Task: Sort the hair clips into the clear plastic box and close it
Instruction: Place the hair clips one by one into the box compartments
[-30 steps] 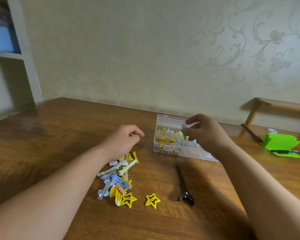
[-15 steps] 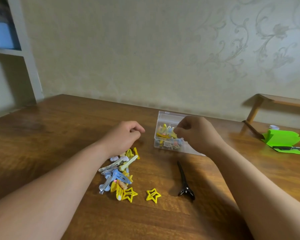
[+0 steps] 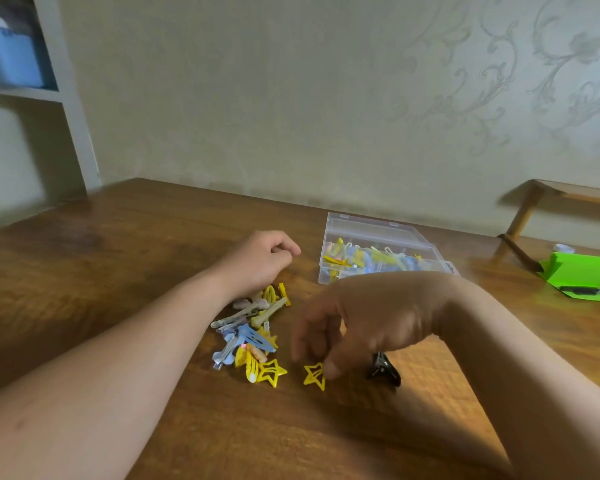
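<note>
Right hand (image 3: 368, 320): I see it arched palm-down over the wooden counter (image 3: 136, 258), thumb and fingertips pinching the lone yellow star-shaped hair clip (image 3: 314, 375).
Left hand (image 3: 262, 259): loosely curled grip, holding nothing visible, resting beside the loose pile of hair clips (image 3: 248, 337).
Clear plastic box (image 3: 378, 251): one, open, part-filled, beyond both hands.
Black clip (image 3: 383, 370): one, partly hidden.

green folded paper (image 3: 581, 276) with a black pen (image 3: 587, 290), white shelf unit (image 3: 70, 109), wooden table (image 3: 118, 244)
</note>
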Available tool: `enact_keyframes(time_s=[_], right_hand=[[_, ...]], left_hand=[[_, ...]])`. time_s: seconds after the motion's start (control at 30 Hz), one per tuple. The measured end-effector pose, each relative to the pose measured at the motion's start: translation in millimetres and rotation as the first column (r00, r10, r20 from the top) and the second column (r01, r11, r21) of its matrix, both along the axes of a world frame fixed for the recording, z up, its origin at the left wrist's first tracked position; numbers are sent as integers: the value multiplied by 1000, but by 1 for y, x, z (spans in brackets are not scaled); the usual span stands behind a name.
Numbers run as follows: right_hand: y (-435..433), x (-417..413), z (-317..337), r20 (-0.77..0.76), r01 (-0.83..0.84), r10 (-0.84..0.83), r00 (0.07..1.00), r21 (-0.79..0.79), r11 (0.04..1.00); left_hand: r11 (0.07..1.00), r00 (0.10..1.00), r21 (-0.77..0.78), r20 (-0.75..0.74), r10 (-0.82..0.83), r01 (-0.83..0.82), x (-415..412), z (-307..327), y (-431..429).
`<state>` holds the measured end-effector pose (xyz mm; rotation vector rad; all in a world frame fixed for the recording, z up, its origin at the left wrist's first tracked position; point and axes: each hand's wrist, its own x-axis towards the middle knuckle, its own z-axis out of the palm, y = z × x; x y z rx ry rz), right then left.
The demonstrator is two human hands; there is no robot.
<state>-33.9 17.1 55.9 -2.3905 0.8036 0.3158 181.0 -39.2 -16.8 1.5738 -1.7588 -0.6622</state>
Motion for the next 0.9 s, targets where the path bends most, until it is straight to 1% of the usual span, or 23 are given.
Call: enact_keyframes(time_s=[0.07, 0.13, 0.27, 0.47, 0.57, 0.63, 0.7, 0.73, 0.8, 0.9], right_hand=[[2, 4, -3, -32, -38, 38, 999, -8, 999], [3, 6, -6, -40, -43, 42, 998, -23, 999], [2, 6, -5, -30, 4, -5, 1000, -45, 999], [3, 6, -1, -76, 62, -70, 995, -105, 993], [1, 8, -4, -39, 70, -76, 996, -132, 989], [-4, 7, -8, 51, 121, -114, 992, -160, 980], [-12, 2, -9, 214, 224, -182, 960, -191, 956], [-18, -4, -8, 303, 293, -228, 925, -192, 936], [-30, -19, -3, 454, 451, -329, 828, -190, 872], [-50, -48, 1, 586, 652, -421, 692, -258, 713]], left_hand=[[1000, 1000, 9, 11, -4, 4, -1, 1, 3], [1000, 1000, 15, 21, -4, 3, -1, 3, 4], [1000, 1000, 5, 27, -1, 1, -1, 3, 4], [1000, 1000, 4, 21, -1, 1, 0, 2, 3], [1000, 1000, -2, 5, 4, -4, 0, 0, 0], [1000, 1000, -9, -11, 3, -3, 1, -2, -2], [1000, 1000, -21, -21, -3, 3, 3, -4, -3], [1000, 1000, -25, -19, -4, 4, 3, -4, -4], [1000, 1000, -16, -15, -11, 11, 2, -2, -3], [1000, 1000, 14, 8, -22, 22, 1, 1, 0]])
